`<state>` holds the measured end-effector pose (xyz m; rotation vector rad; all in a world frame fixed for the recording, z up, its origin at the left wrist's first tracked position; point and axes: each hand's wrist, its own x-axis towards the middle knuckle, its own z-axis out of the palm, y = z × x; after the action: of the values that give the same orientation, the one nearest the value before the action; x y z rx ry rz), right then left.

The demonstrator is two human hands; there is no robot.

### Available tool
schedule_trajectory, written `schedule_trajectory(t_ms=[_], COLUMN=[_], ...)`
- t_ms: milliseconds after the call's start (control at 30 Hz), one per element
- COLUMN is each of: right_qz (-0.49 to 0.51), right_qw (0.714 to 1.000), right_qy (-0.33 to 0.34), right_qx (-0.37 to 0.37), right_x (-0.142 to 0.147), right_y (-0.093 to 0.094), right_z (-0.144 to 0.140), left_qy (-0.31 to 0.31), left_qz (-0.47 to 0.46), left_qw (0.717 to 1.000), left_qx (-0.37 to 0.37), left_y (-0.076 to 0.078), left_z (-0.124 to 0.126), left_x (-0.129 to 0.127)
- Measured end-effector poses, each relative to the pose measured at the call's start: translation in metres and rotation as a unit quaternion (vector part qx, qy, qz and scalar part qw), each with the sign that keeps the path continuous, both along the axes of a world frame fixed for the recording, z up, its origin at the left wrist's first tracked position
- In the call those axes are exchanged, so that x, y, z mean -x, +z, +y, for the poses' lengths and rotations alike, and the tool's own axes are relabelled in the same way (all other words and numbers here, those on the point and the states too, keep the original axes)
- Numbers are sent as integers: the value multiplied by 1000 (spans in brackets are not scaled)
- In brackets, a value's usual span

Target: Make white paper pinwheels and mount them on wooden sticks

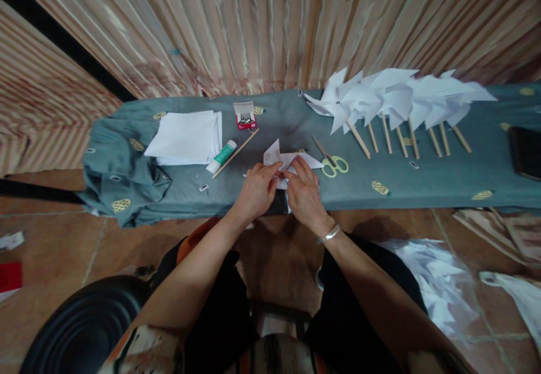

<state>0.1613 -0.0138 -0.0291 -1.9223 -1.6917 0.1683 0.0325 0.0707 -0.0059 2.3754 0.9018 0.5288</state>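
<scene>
Between my hands, at the near edge of the cloth-covered bench, lies a white paper pinwheel (pixel 274 152) with its blades folded up. My left hand (pixel 258 187) pinches the paper near its middle from the left. From the right, my right hand (pixel 305 191) presses its fingers on the same middle part. The fingers cover the pinwheel's centre, so I cannot see whether a pin is there. Just right of the paper are scissors (pixel 335 165) with pale green handles. A wooden stick (pixel 235 153) and a glue stick (pixel 222 156) lie to the left.
A stack of white paper (pixel 183 137) lies on the left of the bench (pixel 359 182). Behind the stick stands an opened red box of metal pins (pixel 245 119). Several finished pinwheels (pixel 395 101) overlap at the back right. A dark phone-like object (pixel 526 151) is at far right.
</scene>
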Motion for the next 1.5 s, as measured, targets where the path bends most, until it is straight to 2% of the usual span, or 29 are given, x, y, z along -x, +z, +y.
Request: schedule_trajectory(t_ms=[200, 400, 533, 667, 767, 933, 1100, 1300, 1400, 1500], right_qz=[-13, -9, 0, 3, 22, 136, 304, 490, 550, 582], right_qw=[999, 994, 993, 993, 994, 984, 943, 858, 822, 802], right_qy=[-20, -65, -95, -111, -101, -107, -123, -127, -130, -119], right_qx=[-27, -91, -74, -29, -29, -34, -60, -81, -76, -59], right_x=[-4, -27, -37, -35, -30, -26, -29, -31, -30, -29], right_y=[6, 11, 11, 9, 7, 9, 4, -9, -6, 0], right_z=[-3, -14, -21, -23, -21, -13, -7, 1, 3, 3], left_qy=[-1, 45, 75, 81, 73, 81, 102, 142, 161, 164], left_qz=[-16, -62, -84, -90, -95, -99, -145, -217, -252, -253], left_qw=[1000, 997, 993, 993, 991, 983, 961, 915, 887, 868], left_qx=[-1, -30, -44, 4, 58, 133, 211, 308, 353, 394], left_y=[1, 11, 14, 3, -6, -9, -8, -11, -9, -6], left_z=[0, 13, 25, 27, 25, 23, 25, 28, 29, 27], left_x=[-1, 8, 20, 25, 25, 22, 22, 23, 23, 21])
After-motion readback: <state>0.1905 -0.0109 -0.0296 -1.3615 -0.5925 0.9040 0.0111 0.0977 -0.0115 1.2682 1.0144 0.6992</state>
